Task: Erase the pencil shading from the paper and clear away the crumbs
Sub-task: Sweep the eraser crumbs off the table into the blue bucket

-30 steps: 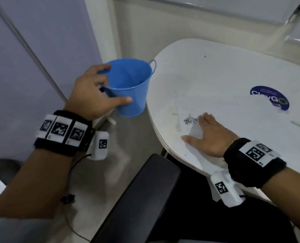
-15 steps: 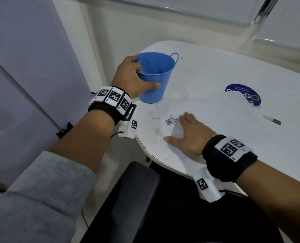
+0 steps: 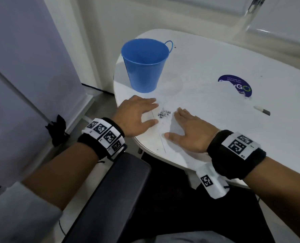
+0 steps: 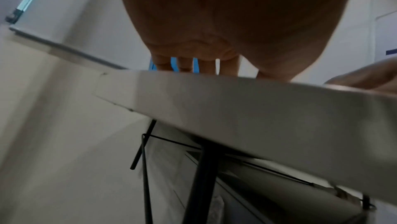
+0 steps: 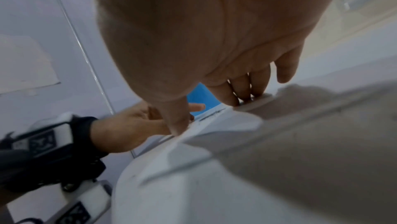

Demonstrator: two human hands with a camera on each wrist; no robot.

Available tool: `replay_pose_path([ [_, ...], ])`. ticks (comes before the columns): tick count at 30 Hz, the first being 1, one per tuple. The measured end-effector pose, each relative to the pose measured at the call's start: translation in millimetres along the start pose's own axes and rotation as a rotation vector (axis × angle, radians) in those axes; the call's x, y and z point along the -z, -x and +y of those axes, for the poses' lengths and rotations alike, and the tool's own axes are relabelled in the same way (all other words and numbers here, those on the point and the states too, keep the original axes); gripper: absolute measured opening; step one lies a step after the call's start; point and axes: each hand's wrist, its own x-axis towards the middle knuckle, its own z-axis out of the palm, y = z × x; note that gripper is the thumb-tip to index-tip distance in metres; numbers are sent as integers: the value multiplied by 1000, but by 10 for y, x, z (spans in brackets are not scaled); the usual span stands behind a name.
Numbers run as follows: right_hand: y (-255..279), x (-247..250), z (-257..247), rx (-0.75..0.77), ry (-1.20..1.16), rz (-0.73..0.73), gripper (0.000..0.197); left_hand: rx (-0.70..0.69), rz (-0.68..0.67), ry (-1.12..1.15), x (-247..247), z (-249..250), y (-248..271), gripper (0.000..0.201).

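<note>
A white sheet of paper lies on the white table. A small pile of dark eraser crumbs sits near the paper's left edge. My left hand lies flat on the table just left of the crumbs, fingers straight, holding nothing. My right hand rests flat on the paper just right of the crumbs, fingers straight. A blue metal bucket stands upright on the table behind my left hand. In the right wrist view my right fingers press the paper, with the bucket beyond.
A pen-like stick with a dark tip lies on the table at the right. A round blue sticker is partly covered by the paper. A dark chair armrest sits below the table's rounded edge.
My left hand carried the bucket from beside the table onto it, let it go, and came down flat beside the crumbs. The right hand stayed on the paper.
</note>
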Motion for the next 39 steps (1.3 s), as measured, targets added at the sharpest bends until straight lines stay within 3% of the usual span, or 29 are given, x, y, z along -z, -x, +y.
replay_pose_path([
  [3, -13, 84, 21, -7, -43, 1, 87, 14, -13, -39, 28, -58, -61, 48],
  [7, -255, 152, -211, -46, -138, 36, 102, 12, -54, -46, 60, -146, -133, 53],
  [12, -199, 3, -541, 153, -129, -71, 101, 52, -127, 41, 154, -208, -212, 67],
  [17, -286, 106, -367, -22, -140, 12, 108, 112, -180, 48, 189, -252, -268, 71],
  [22, -230, 1, -643, 151, -79, -28, 115, 97, -163, 13, 284, -203, -232, 68],
  [29, -215, 87, -356, 10, -111, -51, 144, 75, -191, -7, 290, -339, -153, 73],
  [34, -260, 33, -529, 17, -123, -21, 139, 20, -218, -87, 303, -382, -153, 71],
  [39, -142, -48, -800, 200, -91, -77, 128, -21, -263, -149, 355, -384, -191, 70],
])
